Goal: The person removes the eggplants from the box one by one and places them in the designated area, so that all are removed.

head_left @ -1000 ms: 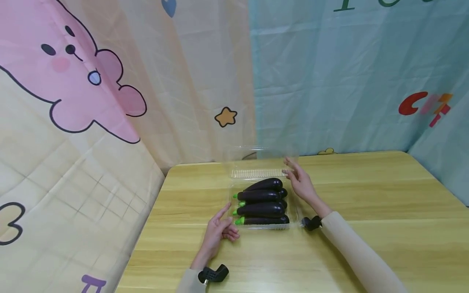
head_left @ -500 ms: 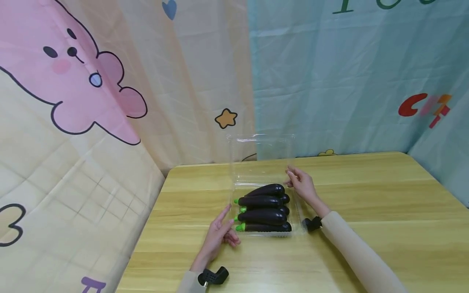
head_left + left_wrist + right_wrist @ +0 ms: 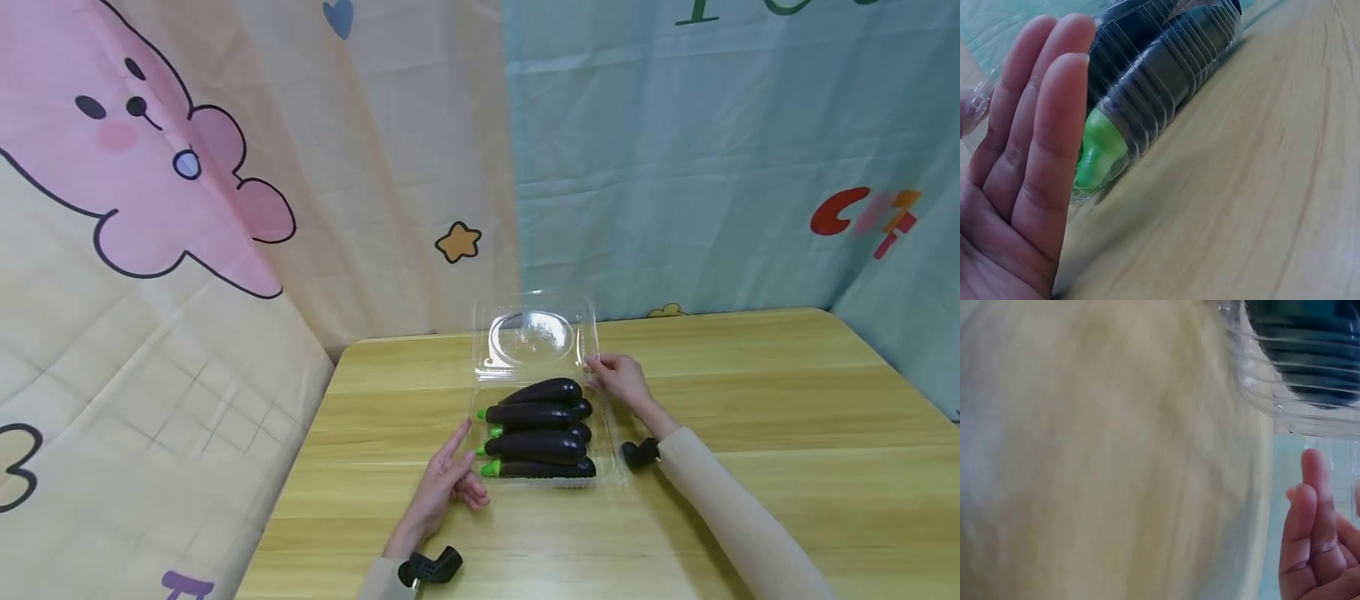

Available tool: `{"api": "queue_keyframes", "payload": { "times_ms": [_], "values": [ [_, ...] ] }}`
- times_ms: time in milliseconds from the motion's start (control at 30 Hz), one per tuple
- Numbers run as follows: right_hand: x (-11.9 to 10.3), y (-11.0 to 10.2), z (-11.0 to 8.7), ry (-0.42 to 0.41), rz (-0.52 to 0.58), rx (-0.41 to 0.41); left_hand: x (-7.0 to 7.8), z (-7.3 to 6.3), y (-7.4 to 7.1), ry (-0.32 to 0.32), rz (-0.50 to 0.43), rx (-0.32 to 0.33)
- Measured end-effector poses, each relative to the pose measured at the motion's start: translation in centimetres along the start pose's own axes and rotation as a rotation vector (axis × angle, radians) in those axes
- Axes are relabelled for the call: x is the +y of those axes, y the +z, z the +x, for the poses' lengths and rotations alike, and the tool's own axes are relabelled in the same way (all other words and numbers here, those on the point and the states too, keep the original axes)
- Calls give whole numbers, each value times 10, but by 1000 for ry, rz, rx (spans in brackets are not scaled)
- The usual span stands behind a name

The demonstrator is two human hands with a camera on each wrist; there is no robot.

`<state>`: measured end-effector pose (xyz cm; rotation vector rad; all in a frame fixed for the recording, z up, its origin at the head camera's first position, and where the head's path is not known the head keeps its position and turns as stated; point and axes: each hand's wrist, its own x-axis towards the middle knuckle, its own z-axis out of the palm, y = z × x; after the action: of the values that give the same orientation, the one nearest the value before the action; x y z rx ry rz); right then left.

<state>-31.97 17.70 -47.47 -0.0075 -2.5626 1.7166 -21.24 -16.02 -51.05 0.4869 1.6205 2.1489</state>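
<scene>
Eggplants point(image 3: 536, 415), dark, green-stemmed, stacked in clear box point(image 3: 605, 442) on counter point(image 3: 750, 383); lid point(image 3: 534, 333) raised behind. Left grip point(image 3: 442, 483): loosely extended, at box's left side. Right grip point(image 3: 621, 379): pinching lid's right edge.

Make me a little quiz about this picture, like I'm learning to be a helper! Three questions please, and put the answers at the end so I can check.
1. Fill in the blank: the stem ends that show on the eggplants are bright ____.
2. Pick one: which of the person's hands is nearer the open lid? A: left. B: right.
3. True or false: all the eggplants are lying outside the clear box.

Key:
1. Green.
2. B, the right hand; it is at the lid's side edge.
3. False; the eggplants lie inside the clear box.
</scene>
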Motion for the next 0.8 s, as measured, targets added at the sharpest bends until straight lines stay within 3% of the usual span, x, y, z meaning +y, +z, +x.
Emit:
{"api": "queue_keyframes", "payload": {
  "times_ms": [800],
  "values": [
    [-1, 0, 0, -16, -182, 2, -2, -2, -3, 34, -38, -95]
  ]
}}
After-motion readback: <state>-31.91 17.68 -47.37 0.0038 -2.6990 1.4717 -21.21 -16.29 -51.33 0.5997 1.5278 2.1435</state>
